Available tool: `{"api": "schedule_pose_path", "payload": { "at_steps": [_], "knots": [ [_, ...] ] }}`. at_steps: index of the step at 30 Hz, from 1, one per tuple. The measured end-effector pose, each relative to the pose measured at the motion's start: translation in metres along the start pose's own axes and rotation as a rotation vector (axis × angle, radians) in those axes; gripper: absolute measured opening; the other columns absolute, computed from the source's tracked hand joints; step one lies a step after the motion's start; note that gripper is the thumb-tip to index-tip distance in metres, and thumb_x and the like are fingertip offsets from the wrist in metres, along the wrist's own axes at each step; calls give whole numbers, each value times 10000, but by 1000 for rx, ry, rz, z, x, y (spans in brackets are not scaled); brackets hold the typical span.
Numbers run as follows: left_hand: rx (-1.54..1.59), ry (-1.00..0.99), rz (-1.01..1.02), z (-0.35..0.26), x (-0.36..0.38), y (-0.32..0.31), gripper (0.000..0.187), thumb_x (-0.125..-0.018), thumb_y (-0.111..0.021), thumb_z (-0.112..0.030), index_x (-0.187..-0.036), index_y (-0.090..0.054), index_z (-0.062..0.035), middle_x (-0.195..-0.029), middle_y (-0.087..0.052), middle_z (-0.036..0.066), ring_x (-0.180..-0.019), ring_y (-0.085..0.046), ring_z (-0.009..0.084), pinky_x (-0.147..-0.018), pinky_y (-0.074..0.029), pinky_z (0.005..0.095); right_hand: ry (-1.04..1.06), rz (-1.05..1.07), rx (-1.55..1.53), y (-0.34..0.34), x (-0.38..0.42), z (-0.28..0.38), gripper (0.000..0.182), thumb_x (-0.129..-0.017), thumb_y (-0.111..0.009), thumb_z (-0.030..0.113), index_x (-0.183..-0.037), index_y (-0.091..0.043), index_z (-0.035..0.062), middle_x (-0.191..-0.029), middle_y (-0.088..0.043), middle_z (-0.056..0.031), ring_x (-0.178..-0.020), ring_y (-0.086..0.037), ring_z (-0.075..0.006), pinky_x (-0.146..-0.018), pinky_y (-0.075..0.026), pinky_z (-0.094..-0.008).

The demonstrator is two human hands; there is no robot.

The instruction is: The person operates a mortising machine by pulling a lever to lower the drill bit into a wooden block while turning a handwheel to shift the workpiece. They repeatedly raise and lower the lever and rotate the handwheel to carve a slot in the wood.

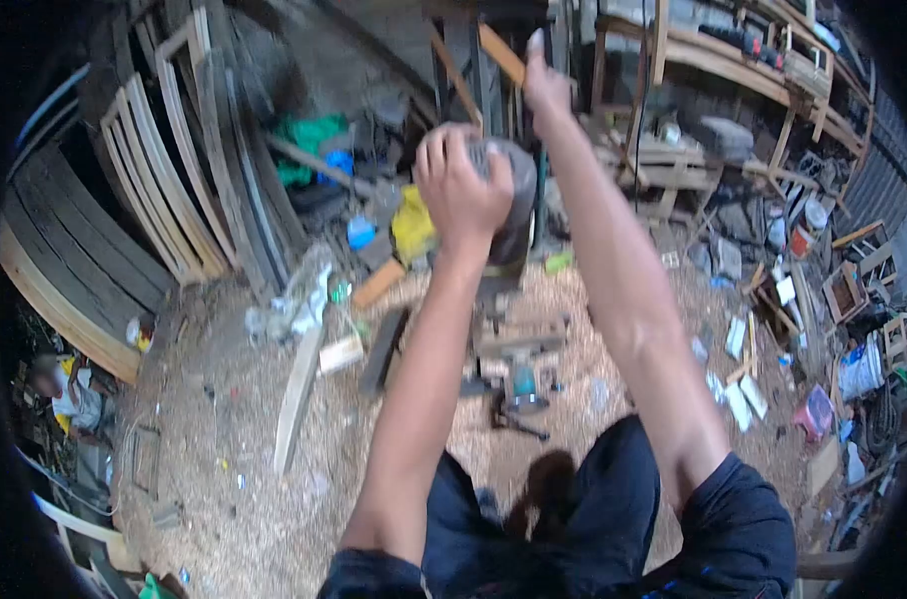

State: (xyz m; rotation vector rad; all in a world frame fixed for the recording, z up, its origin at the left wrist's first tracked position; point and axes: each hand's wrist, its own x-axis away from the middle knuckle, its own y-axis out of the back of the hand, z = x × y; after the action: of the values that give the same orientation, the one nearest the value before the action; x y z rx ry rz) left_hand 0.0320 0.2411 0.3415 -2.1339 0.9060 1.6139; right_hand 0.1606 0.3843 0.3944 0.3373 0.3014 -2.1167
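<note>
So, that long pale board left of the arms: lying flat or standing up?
Lying flat: the board stretches along the ground, with neither end visibly raised.

The wooden strip (501, 55) is orange-brown, and the machine housing (514, 180) is dark grey-brown; the power tool (523, 382) on the floor (209, 399) is teal with dark parts. Coloured items behind comprise a bright green sheet (313, 137), a blue bag (360, 233) and a yellow bag (412, 226), while the floor is tan and beige, speckled by pale shavings. The large boards (84, 220) at left are dark grey with fine grain streaks, the corrugated sheet (888, 160) at right is grey with a ribbed pattern, the container (814, 412) is pink, and the trousers (618, 484) are near-black.
</note>
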Motion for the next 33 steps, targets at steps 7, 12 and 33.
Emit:
{"api": "schedule_pose_path", "payload": {
  "at_steps": [7,12,33],
  "knots": [
    [-44,47,-15,5,15,-5,221,-784,-581,-219,-918,-645,-56,-972,-636,149,-1003,-562,356,-917,-431,438,46,-37,-290,49,82,9,494,-930,-533,443,-696,-626,18,-627,-548,-49,-568,-487,-147,-560,-375,-322],
    [-50,66,33,8,30,-2,231,-802,-557,-197,-957,-646,-50,-1017,-641,158,-1061,-555,365,-965,-411,453,67,56,-558,86,143,1,433,-944,-472,319,-624,-553,39,-593,-517,-17,-560,-457,-115,-537,-340,-301],
    [159,546,582,-10,238,117,572,-914,-585,-175,-1432,-387,-32,-1495,-370,244,-1424,-292,399,-1165,-150,548,-471,785,786,205,277,-50,270,-840,-583,150,-921,-646,-100,-754,-662,-217,-663,-666,-272,-571,-526,-385]
  ]
}}
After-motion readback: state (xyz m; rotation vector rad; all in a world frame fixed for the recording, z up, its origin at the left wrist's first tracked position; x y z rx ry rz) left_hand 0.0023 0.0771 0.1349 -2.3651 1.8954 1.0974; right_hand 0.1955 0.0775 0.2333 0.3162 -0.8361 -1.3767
